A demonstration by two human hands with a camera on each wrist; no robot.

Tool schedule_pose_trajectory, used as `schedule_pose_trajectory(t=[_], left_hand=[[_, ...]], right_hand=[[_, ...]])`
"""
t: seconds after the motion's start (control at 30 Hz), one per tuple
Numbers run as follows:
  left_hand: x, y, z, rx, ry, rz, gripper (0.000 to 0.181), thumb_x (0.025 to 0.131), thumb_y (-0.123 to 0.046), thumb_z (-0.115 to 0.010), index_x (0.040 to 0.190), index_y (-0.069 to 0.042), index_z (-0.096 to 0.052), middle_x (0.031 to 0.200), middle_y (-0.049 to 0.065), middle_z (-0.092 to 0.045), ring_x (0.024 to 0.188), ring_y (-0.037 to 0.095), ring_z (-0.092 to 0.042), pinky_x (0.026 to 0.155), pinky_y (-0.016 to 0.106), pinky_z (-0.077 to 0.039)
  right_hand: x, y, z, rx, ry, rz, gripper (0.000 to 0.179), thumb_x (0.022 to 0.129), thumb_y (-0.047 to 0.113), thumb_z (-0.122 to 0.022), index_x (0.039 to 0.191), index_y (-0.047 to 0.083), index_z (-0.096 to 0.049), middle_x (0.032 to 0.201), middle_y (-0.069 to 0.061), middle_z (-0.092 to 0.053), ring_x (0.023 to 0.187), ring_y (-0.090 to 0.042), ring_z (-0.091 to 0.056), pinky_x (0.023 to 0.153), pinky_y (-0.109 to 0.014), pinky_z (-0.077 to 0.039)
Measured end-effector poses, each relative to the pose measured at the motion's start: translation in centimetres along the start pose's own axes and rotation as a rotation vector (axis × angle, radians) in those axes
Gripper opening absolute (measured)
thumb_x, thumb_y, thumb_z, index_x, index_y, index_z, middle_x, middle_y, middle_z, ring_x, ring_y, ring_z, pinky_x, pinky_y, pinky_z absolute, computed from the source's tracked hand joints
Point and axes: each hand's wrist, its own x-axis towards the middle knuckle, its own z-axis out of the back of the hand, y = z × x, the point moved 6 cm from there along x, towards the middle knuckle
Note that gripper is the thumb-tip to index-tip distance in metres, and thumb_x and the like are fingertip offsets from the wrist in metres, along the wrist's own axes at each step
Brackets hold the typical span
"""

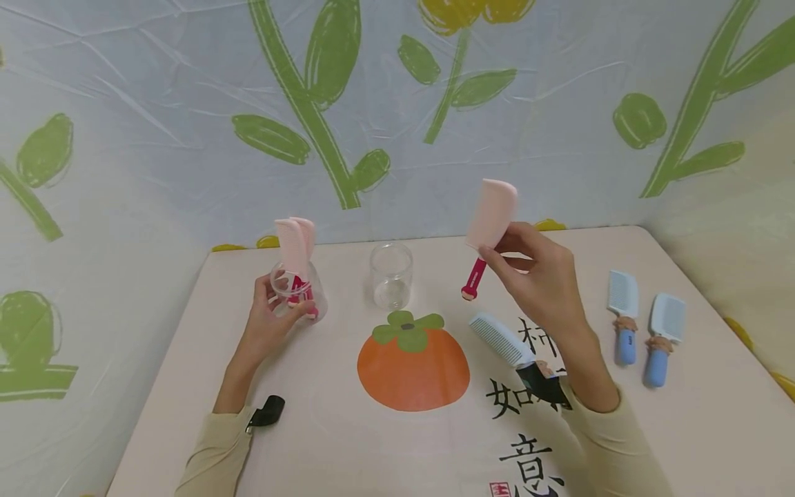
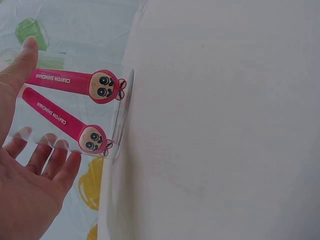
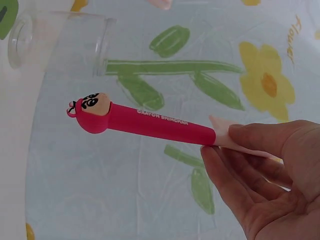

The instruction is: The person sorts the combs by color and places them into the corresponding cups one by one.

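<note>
My left hand [image 1: 273,321] grips a clear jar [image 1: 321,304] at the left of the table, thumb on the near side and fingers behind. Two pink combs [image 1: 295,245] stand in that jar, heads up past the rim. In the left wrist view their red handles [image 2: 62,82] reach down near the jar's bottom, each ending in a cartoon face. My right hand [image 1: 540,269] pinches a third pink comb [image 1: 495,214] by its head near the neck, above the table. Its red handle [image 3: 160,125] points down and left, its cartoon end free.
A second clear jar [image 1: 391,283] stands between the hands at the back. One light blue comb [image 1: 499,338] lies under the right wrist, partly covered. Two more blue ones, a comb [image 1: 623,293] and a wider one [image 1: 666,321], lie at the right. A patterned sheet [image 1: 186,138] hangs behind.
</note>
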Motion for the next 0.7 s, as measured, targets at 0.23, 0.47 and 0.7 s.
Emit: schedule_pose_trajectory(t=[0.23, 0.47, 0.7], left_hand=[[-0.1, -0.1, 0.0, 0.016, -0.008, 0.002, 0.087, 0.090, -0.032, -0.082, 0.151, -0.009, -0.025, 0.148, 0.019, -0.039, 0.137, 0.035, -0.037, 0.117, 0.057, -0.034], [0.0, 0.0, 0.0, -0.001, 0.005, -0.005, 0.087, 0.090, -0.025, -0.082, 0.152, -0.005, -0.023, 0.149, 0.020, -0.039, 0.139, 0.035, -0.036, 0.119, 0.057, -0.031], [0.0, -0.1, 0.0, 0.001, 0.006, 0.004, 0.088, 0.090, -0.027, -0.083, 0.151, -0.007, -0.024, 0.148, 0.018, -0.040, 0.139, 0.034, -0.037, 0.119, 0.056, -0.032]], right_hand=[[0.4, 0.8, -0.9, 0.065, -0.008, 0.032, 0.039, 0.088, -0.001, -0.079, 0.125, -0.002, -0.066, 0.111, -0.014, -0.074, 0.096, -0.028, -0.074, 0.080, -0.011, -0.053], [0.7, 1.8, -2.1, 0.136, -0.012, 0.044, 0.048, 0.088, -0.001, -0.080, 0.132, 0.001, -0.062, 0.111, -0.013, -0.074, 0.095, -0.025, -0.073, 0.080, -0.013, -0.055], [1.1, 2.6, -3.7, 0.207, 0.005, 0.057, 0.056, 0.086, -0.003, -0.080, 0.137, 0.000, -0.056, 0.111, -0.013, -0.074, 0.097, -0.023, -0.073, 0.079, -0.018, -0.058]])
